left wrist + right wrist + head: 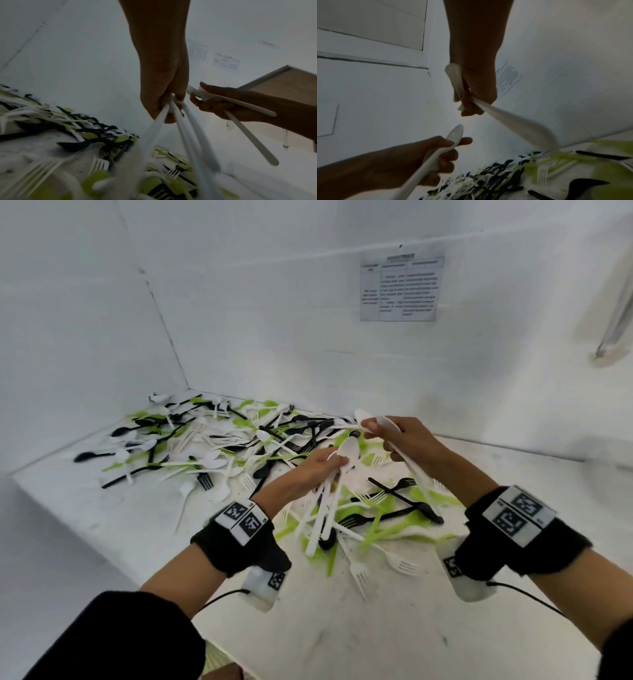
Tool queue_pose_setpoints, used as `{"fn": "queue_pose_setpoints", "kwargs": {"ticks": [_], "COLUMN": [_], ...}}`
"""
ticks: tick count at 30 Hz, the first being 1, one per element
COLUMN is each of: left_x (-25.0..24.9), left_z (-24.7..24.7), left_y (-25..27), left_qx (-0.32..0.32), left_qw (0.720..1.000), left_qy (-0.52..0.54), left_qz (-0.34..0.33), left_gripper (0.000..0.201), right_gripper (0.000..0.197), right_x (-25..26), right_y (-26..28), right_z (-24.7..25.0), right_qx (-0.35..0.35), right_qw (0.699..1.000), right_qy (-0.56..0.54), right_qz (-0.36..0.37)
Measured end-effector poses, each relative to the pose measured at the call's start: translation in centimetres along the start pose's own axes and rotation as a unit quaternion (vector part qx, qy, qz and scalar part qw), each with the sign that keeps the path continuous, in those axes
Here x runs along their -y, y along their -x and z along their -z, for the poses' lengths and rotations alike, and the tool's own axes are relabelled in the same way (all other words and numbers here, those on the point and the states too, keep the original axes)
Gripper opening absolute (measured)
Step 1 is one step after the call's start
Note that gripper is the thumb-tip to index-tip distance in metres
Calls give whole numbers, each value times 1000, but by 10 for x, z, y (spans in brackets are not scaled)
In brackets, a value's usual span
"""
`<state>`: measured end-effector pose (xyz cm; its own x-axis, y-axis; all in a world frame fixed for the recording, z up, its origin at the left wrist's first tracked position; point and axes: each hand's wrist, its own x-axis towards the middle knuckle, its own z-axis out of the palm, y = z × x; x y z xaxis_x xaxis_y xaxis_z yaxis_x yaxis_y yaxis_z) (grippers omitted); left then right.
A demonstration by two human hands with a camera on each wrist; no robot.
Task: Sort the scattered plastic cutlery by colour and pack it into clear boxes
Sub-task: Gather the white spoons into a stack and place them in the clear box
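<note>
My left hand (310, 470) gripped a bundle of white plastic spoons (329, 501) near their bowls, the handles fanning down and back toward me at about 6 o'clock. One spoon bowl stood clear above the fingers at 1 o'clock. My right hand (407, 445) was closed round a second, smaller bunch of white plastic cutlery (411, 470), bowl ends pointing to 10 o'clock and handles trailing toward 5 o'clock past the wrist. The two bunches sat near one another above the tabletop (342, 638), bowl ends converging but not touching; the gap is plain in the left wrist view between the left hand (163, 94) and the right hand (221, 104).

Their long axes were crossed, not parallel; I judged that merging them into one stack would call for turning one bunch into line with the other. The right bunch lay at 2 o'clock from the left.

The scattered heap of white, black and lime-green plastic cutlery (219, 446) lay below and beyond both hands, from 9 to 12 o'clock, with more directly beneath them. The left hand was nearer its bulk. No clear box showed in any view, so I could not tell which way the packing move would go.
</note>
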<state>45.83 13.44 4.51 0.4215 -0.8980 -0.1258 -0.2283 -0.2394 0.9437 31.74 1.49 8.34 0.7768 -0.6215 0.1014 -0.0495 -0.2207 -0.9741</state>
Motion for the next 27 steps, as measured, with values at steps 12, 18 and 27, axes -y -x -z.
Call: {"fn": "queue_pose_setpoints", "kwargs": {"ticks": [12,18,27], "left_x": [-10,-10,-3], "left_z": [-37,-49,-61], "left_y": [-21,-25,-33], "left_qx": [-37,19,-6], "left_qw": [960,924,919], "left_qy": [270,362,385], "left_qz": [67,119,89], "left_gripper": [33,27,19], "right_gripper": [28,24,27], "right_x": [-47,-45,-49], "right_y": [30,39,38], "right_z": [-26,-24,-20], "right_qx": [-70,-88,-91], "right_qw": [997,995,993], "right_qy": [-21,-35,-33], "right_qz": [-17,-36,-60]}}
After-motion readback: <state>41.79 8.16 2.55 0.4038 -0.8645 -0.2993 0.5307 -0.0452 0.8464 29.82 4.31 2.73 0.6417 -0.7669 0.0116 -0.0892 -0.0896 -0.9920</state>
